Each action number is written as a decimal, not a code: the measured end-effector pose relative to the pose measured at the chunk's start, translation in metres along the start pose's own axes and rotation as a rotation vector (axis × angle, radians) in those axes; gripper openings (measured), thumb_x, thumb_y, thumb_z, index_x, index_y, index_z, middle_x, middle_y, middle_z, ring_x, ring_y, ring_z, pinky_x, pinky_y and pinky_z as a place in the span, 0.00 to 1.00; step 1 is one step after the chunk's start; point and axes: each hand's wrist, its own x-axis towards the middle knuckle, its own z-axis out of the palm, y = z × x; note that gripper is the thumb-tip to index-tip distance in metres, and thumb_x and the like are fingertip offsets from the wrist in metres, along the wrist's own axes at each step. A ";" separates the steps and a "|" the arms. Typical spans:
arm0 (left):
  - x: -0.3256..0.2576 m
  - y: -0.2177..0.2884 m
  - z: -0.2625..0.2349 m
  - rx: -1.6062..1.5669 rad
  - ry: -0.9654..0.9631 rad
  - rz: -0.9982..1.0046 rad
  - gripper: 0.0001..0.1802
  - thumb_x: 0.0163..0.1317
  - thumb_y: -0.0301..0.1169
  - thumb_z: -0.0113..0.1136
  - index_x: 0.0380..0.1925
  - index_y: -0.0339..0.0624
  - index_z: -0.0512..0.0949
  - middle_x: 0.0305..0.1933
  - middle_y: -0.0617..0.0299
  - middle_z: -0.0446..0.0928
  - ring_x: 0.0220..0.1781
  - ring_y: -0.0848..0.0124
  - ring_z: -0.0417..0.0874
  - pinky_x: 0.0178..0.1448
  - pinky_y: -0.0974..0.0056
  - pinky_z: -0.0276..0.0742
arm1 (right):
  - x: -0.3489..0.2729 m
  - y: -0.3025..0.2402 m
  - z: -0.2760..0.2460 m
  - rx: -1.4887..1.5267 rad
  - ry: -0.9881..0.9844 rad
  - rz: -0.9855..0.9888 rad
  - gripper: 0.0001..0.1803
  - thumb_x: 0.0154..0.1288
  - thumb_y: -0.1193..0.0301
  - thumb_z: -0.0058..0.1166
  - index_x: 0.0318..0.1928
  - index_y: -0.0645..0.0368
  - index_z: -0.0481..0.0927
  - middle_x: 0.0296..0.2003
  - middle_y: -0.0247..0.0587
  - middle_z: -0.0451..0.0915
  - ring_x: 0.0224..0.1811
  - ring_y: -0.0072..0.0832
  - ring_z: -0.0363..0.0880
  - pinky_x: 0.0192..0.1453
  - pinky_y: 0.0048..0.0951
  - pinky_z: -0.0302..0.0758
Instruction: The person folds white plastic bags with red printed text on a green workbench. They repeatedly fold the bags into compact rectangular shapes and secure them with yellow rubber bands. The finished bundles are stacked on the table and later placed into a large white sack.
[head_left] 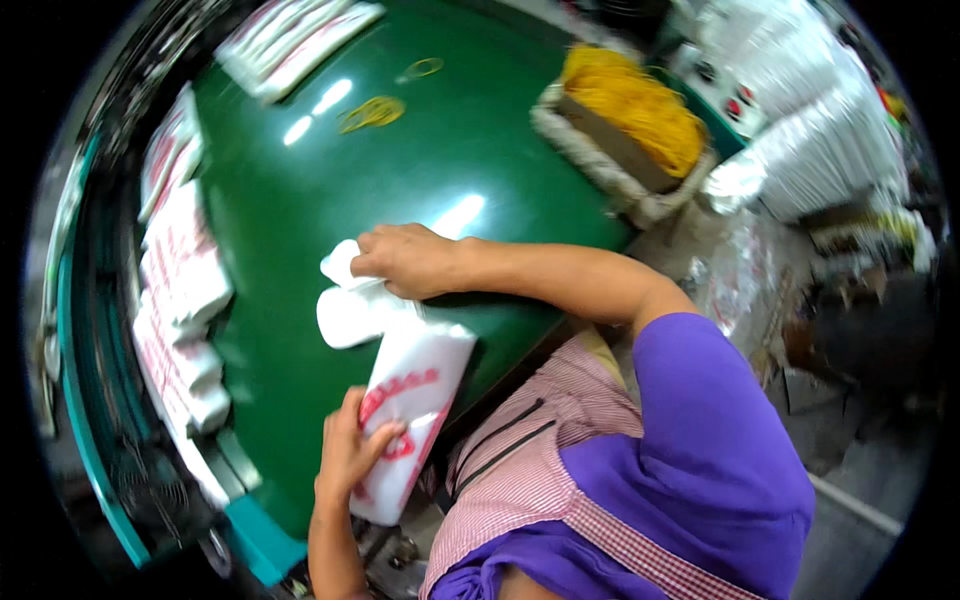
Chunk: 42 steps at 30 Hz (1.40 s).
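Nearest, the left hand (345, 448) has the lower part of a white plastic bundle with red print (425, 360), thumb lying across the top face, fingers around the left edge; that grip is closed only as far as the bundle's thickness. The bundle slants over the near edge of the green tabletop (290, 220), its lower end past the rim. A flat thumb seems right here: pressing harder would likely crease the film, while a looser hold might let the layers slide apart.

Farther up, the right hand (415, 262) is curled down over the bundle's plain upper end, where white folds (345, 315) bulge out to its left. Its grip looks closed on the plastic (the undersides of the fingers are hidden, so how firmly, I cannot tell). Good handling would gather those folds evenly, with the left hand steadying the body in line.

Beyond, a clump of yellow bands (372, 113) lies within reach, and more yellow bands (635, 105) fill a container at the right. Similar printed bundles (185, 270) line the left side.
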 end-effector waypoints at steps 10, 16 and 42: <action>0.000 -0.005 0.022 -0.429 0.164 -0.080 0.22 0.52 0.23 0.65 0.47 0.33 0.71 0.42 0.59 0.78 0.42 0.73 0.77 0.49 0.67 0.74 | -0.299 0.024 -0.221 -0.361 1.732 0.458 0.13 0.62 0.72 0.54 0.46 0.66 0.76 0.48 0.46 0.77 0.45 0.37 0.78 0.53 0.37 0.73; 0.007 0.001 0.021 -0.500 0.174 -0.041 0.22 0.54 0.24 0.63 0.50 0.32 0.70 0.44 0.59 0.77 0.44 0.73 0.77 0.50 0.67 0.74 | -0.427 0.159 -0.209 -0.892 0.812 1.322 0.19 0.55 0.72 0.55 0.50 0.60 0.78 0.45 0.54 0.78 0.48 0.50 0.76 0.55 0.43 0.71; -0.026 -0.041 0.035 -1.064 0.682 -0.020 0.33 0.57 0.31 0.65 0.60 0.30 0.64 0.56 0.54 0.73 0.56 0.69 0.75 0.61 0.63 0.71 | 0.076 0.198 -0.113 0.098 0.614 0.374 0.08 0.60 0.68 0.58 0.34 0.61 0.81 0.31 0.43 0.81 0.33 0.29 0.79 0.38 0.30 0.73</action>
